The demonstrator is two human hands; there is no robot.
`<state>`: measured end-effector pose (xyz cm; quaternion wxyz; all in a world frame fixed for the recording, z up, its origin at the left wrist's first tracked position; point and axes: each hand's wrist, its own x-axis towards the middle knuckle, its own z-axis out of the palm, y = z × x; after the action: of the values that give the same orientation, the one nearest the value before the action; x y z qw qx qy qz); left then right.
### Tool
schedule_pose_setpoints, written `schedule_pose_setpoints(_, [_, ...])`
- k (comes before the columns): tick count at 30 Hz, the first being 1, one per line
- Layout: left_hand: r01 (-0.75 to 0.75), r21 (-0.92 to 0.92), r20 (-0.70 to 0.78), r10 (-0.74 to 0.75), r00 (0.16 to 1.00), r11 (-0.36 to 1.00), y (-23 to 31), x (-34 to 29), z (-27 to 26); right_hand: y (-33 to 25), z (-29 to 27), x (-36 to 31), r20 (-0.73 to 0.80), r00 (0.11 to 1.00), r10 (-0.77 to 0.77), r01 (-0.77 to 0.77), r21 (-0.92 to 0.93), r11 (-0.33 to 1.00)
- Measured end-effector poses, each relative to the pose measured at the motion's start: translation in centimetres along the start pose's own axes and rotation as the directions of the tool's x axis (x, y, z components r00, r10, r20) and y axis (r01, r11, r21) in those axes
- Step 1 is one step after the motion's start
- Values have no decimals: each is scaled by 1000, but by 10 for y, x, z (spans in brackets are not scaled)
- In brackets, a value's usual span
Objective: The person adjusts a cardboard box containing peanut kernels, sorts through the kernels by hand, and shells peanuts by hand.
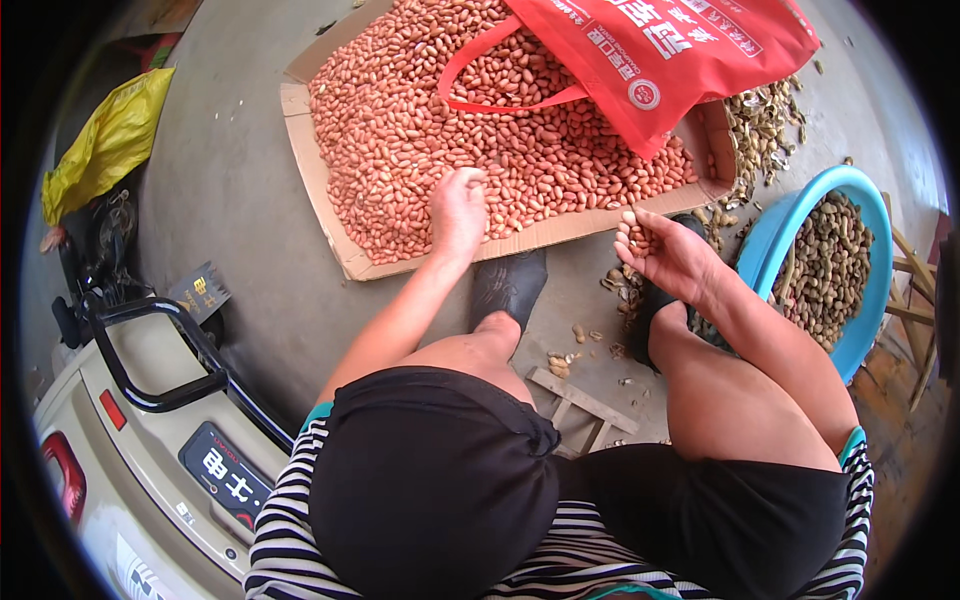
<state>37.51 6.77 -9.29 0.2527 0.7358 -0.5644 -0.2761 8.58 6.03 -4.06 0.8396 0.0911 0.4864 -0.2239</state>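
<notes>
A shallow cardboard tray (545, 234) holds a wide heap of shelled red-skinned peanuts (400, 130). Over the heap, by the tray's near side, is my left hand (459, 214). Its fingers curl inward, and what they hold, if anything, is hidden. To the right, just outside the tray's near edge, my right hand (685, 258) is turned partly palm up. Several shelled peanuts (638, 236) rest in its bent fingers. A red cloth bag (640, 65) lies across the far right of the tray, its handle loop on the peanuts.
A blue basin (768, 232) of unshelled peanuts (825, 265) stands at the right. Empty shells (765, 130) litter the floor beside the tray. A low wooden frame (582, 402) lies between my legs. At left are a beige scooter (160, 440) and a yellow bag (110, 140).
</notes>
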Motion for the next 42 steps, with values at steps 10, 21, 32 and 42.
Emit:
schedule_pose_setpoints(10, [-225, 37, 132, 218, 967, 974, 20, 19, 18, 0, -2, -1, 6, 1000, -1, 1, -16, 1000])
schedule_pose_setpoints(21, [-383, 196, 229, 338, 913, 903, 13, 25, 21, 1, 3, -1, 9, 1000, 2, -2, -23, 1000])
schedule_pose_setpoints(32, [-480, -168, 177, 506, 844, 861, 97, 1, 22, -1, 4, 7, 80, 997, -25, 22, 41, 999])
schedule_pose_setpoints(42, [-451, 75, 329, 405, 853, 889, 38, 40, 36, 1, 3, 3, 42, 999, -5, 4, 13, 1000])
